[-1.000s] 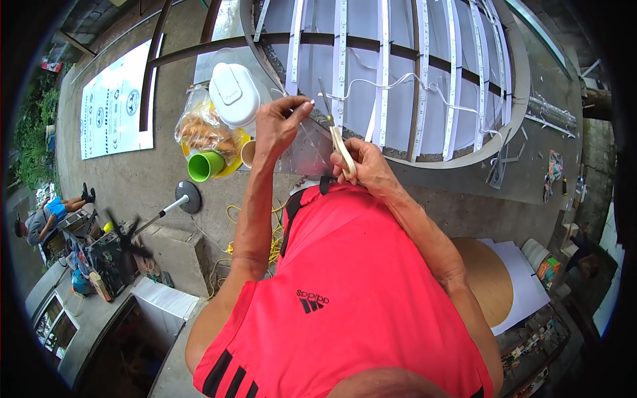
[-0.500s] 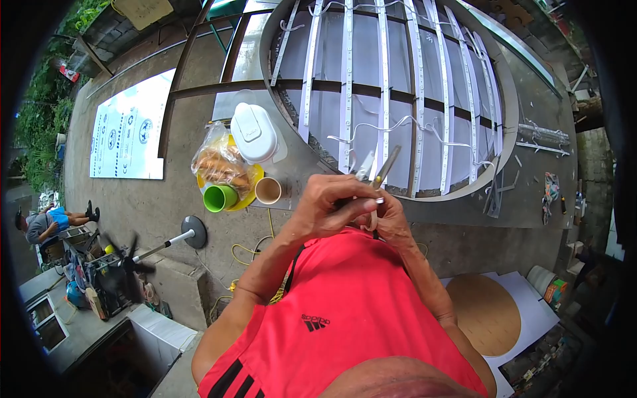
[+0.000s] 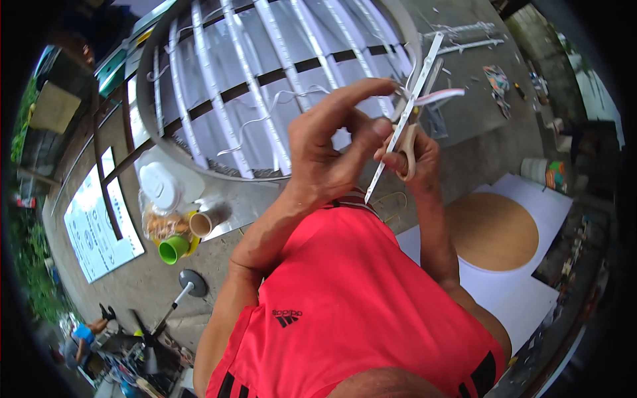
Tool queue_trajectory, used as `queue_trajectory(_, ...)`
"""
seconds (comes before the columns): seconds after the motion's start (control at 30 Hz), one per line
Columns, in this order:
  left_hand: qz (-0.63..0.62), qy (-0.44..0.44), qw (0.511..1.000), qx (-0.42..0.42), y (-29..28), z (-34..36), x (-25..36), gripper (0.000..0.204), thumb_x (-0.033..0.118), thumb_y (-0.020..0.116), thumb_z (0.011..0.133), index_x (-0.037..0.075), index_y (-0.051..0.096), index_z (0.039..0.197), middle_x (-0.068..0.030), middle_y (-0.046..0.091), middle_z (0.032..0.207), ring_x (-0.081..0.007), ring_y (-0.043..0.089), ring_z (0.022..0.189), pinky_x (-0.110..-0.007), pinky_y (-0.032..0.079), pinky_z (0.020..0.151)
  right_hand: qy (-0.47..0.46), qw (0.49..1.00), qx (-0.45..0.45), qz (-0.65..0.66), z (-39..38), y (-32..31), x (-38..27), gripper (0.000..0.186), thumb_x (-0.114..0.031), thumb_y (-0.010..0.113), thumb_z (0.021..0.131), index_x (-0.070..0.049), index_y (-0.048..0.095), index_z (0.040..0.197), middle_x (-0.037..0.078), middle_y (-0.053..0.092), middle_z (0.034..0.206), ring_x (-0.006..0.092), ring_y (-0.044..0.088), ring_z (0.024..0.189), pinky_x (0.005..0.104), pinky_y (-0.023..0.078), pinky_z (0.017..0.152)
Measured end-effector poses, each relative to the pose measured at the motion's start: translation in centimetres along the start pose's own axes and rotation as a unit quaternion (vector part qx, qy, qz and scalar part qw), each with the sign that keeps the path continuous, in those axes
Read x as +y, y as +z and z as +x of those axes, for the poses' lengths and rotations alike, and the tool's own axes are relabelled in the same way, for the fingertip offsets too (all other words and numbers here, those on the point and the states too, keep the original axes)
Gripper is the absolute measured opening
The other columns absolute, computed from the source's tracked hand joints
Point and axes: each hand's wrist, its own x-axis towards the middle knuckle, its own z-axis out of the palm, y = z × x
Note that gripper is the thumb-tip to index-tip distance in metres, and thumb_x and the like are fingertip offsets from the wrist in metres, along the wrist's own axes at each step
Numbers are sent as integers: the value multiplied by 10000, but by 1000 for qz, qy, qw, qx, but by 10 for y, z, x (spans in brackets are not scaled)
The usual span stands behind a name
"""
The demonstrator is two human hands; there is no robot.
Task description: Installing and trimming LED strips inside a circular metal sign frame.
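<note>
Gripping cream-handled scissors and white LED strip in right hand, left hand alongside, thumb and forefinger parted

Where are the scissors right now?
In the head view, right of centre: the cream-handled scissors are in the grip of the person's right hand, next to the thin white strip.
</note>
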Motion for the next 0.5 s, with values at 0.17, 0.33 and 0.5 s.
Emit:
queue_trajectory(0.17,31,-154,988,15,25,10,-46,201,48,629,948,-6,672,1136,-91,717,981,-100,653,710,-228,498,613,-28,997,64,-45,35,-137,-46,332,-275,805,798,-27,670,971,62,695,758,63,568,576,194,418,490)
queue_trajectory(0.33,75,-262,960,-67,60,20,-96,276,120,669,930,-11,656,1172,-95,711,1016,-121,667,808,-249,515,691,21,998,64,-2,60,-213,-40,410,-333,788,810,-8,658,1024,94,698,805,98,585,621,222,433,510)
queue_trajectory(0.5,118,-229,962,-94,81,39,-118,489,247,721,896,-16,584,1285,-137,693,1133,-226,683,985,-364,538,845,23,998,-48,40,108,-174,-19,335,-227,769,840,-5,645,1059,95,702,837,94,583,622,219,434,514)
